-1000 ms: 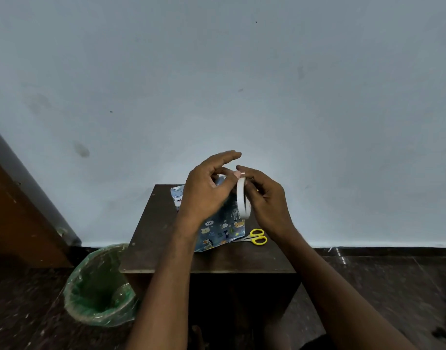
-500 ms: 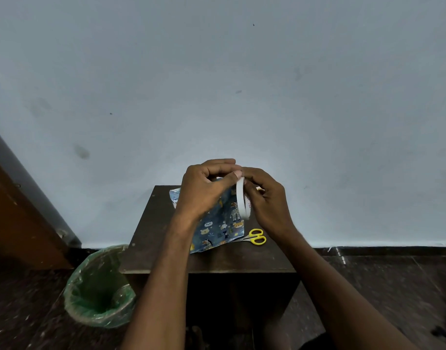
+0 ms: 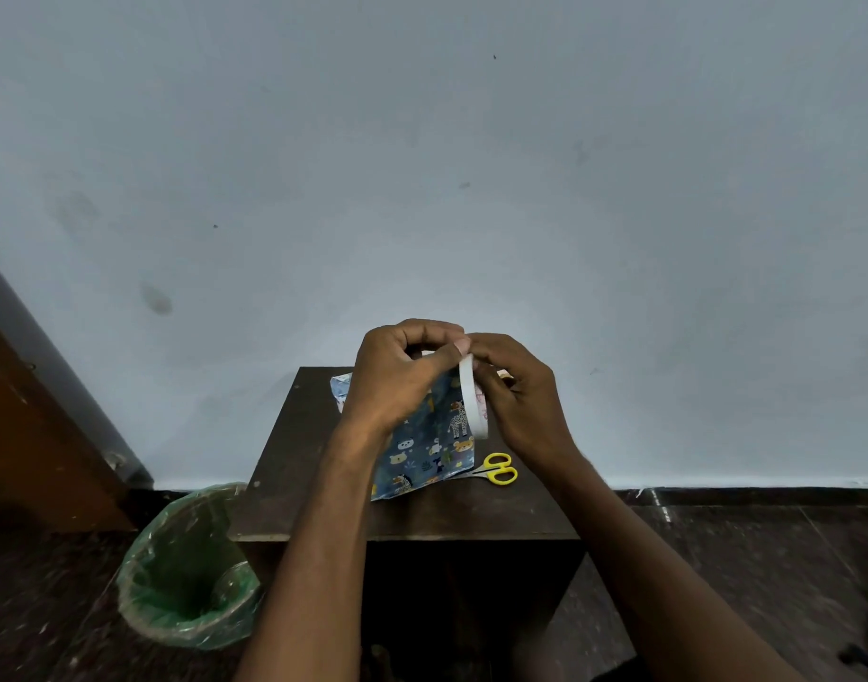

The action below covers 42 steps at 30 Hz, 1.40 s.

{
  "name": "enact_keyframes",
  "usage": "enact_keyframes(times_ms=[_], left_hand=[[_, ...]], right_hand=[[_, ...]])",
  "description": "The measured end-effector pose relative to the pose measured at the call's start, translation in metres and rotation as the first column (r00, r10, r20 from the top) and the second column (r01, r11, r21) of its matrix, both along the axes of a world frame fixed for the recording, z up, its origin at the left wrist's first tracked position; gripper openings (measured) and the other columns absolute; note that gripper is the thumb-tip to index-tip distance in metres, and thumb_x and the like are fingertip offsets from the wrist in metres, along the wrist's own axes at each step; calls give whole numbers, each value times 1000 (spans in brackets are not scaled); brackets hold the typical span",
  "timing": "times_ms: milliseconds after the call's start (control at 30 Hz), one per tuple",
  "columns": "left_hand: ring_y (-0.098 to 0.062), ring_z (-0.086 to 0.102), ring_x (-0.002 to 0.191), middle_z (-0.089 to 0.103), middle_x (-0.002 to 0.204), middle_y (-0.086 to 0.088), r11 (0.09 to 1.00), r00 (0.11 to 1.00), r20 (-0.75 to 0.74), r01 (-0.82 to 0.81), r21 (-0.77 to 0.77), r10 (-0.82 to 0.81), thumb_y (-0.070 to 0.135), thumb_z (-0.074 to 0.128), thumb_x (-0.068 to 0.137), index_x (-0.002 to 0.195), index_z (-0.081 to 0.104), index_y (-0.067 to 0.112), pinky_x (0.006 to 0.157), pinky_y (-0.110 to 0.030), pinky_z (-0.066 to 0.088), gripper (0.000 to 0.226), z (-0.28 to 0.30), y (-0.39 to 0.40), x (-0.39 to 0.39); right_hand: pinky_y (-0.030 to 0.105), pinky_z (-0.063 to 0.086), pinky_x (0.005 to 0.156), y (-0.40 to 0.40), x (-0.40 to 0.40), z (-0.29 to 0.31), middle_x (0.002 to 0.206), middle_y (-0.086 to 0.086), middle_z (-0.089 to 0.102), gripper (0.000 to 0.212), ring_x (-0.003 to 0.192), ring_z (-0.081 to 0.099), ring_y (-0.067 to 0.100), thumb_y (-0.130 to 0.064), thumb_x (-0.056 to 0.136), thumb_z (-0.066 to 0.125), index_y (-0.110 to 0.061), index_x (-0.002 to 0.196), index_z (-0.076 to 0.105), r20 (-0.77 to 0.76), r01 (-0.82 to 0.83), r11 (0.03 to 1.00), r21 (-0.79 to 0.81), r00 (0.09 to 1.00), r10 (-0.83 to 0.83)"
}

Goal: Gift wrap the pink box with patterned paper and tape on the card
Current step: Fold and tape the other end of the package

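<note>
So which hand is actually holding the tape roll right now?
The right hand: its fingers curl round the white tape roll, held on edge above the wrapped box. The left hand only pinches at the roll's top edge.

My left hand (image 3: 397, 381) covers the upper part of the patterned paper (image 3: 424, 455) — I cannot tell whether the box beneath is fully wrapped. My right hand (image 3: 523, 401) hides the far side of the tape roll (image 3: 467, 401); its loose end is too small to make out. The scissors (image 3: 495, 469) blades lie under the paper's edge.
</note>
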<state>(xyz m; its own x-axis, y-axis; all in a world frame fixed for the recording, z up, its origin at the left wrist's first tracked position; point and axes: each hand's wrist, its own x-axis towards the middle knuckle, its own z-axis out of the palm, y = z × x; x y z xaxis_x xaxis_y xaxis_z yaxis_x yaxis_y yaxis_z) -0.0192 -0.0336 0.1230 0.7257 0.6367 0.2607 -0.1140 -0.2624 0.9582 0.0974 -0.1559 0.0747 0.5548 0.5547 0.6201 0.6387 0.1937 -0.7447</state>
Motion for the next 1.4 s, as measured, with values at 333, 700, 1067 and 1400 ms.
enact_keyframes(times_ms=[333, 700, 1067, 1400], left_hand=[[-17, 78, 106, 82, 107, -8, 981, 990, 132, 72, -183, -48, 12, 72, 100, 105, 76, 2, 83, -22, 59, 12, 14, -3, -12], [-29, 81, 92, 82, 91, -15, 981, 981, -24, 191, -26, -191, 3, 86, 85, 105, 79, 9, 96, -45, 63, 22, 9, -3, -10], [-16, 80, 101, 83, 92, -4, 971, 965, -148, 227, 76, -214, 1, 86, 86, 112, 79, 12, 105, -39, 58, 29, 7, -1, -12], [-13, 79, 102, 83, 92, -1, 970, 967, -162, 217, 113, -197, 1, 85, 87, 113, 79, 15, 103, -36, 58, 30, 5, 1, -11]], right_hand=[[24, 57, 88, -2, 2, -4, 129, -2, 69, 19, 125, 63, 13, -8, 102, 63, -11, 114, 77, -51, -9, 1000, 3, 999, 9], [26, 56, 81, -8, 9, -1, 129, 3, 67, 35, 112, 69, 18, 12, 85, 67, -9, 113, 76, -205, -210, 978, -7, 957, 204], [27, 51, 80, -19, 26, -22, 96, -5, 70, 18, 92, 63, 11, -31, 80, 59, -20, 93, 68, -73, 25, 858, -513, 995, -73], [30, 43, 71, -13, 19, -50, 92, -5, 59, 21, 87, 60, 23, -11, 83, 69, -29, 79, 59, 314, 281, 378, -882, 949, 26]])
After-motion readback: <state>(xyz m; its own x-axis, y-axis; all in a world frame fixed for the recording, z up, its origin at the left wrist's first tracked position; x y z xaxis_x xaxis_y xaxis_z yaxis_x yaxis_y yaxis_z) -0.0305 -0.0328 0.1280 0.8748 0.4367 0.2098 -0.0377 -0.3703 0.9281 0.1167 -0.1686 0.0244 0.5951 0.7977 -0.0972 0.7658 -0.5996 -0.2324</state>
